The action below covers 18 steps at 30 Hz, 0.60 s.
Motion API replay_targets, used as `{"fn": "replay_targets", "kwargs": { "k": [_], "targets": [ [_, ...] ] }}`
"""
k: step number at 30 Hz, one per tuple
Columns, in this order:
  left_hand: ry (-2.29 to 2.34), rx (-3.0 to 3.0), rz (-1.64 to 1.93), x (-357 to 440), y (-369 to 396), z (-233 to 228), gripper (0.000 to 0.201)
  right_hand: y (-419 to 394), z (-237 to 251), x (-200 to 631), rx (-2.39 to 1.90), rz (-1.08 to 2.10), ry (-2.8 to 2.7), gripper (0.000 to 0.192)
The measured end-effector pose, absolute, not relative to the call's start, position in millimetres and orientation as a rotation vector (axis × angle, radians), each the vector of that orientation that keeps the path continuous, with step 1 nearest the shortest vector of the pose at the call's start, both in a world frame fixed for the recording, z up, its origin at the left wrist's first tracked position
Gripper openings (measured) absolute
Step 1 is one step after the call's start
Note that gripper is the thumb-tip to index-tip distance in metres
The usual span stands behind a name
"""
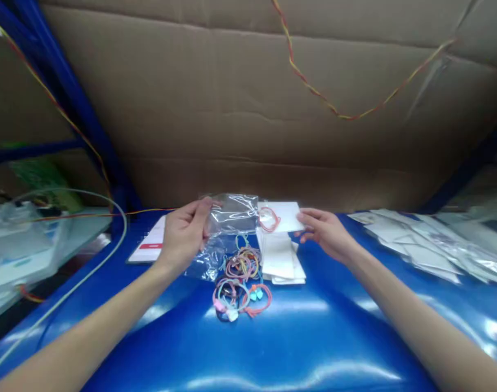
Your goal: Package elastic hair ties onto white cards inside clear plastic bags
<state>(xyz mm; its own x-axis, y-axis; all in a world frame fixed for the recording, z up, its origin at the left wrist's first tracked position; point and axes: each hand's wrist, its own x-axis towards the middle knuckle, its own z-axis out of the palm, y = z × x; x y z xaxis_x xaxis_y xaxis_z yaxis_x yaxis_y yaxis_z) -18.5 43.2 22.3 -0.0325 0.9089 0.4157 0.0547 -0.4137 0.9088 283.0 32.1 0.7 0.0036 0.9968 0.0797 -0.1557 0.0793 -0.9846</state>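
Hair ties (240,288), a loose heap of coloured elastic loops, lie on the blue table (273,337) and serve as the reference point for all positions below. Directly behind the heap and slightly to its left, the left hand (186,234) grips a clear plastic bag (228,228) by its upper left edge, thumb and fingers closed on the film; the bag's lower part sags toward the heap and appears to overlap its rear loops, though the transparent film makes the contact hard to confirm. Behind the heap and to its right lies a stack of white cards (281,258). Just beyond that stack, the right hand (324,231) pinches one white card (283,216) at its right edge; a red hair tie (268,219) is looped on the card's left end, beside the bag. For clean handling, keep the bag mouth spread and taut with the left hand, hold the card flat by its edge only, and bring the loop end level with the mouth so the elastic does not snag. Farther right of the heap, filled packets (428,245) lie in a row; cardboard (252,109) closes the far side.
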Motion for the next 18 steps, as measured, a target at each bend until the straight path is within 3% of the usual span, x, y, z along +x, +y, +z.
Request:
{"fn": "replay_targets", "kwargs": {
  "k": [12, 18],
  "targets": [
    [0.833, 1.387, 1.823, -20, 46, 29, 0.026, 16, -2, 254, -1.044, 1.168, -1.303, 0.031],
    [0.859, 1.419, 1.792, -19, 45, 25, 0.026, 17, 2, 259, -1.083, 0.941, -1.364, 0.033]
  ]
}}
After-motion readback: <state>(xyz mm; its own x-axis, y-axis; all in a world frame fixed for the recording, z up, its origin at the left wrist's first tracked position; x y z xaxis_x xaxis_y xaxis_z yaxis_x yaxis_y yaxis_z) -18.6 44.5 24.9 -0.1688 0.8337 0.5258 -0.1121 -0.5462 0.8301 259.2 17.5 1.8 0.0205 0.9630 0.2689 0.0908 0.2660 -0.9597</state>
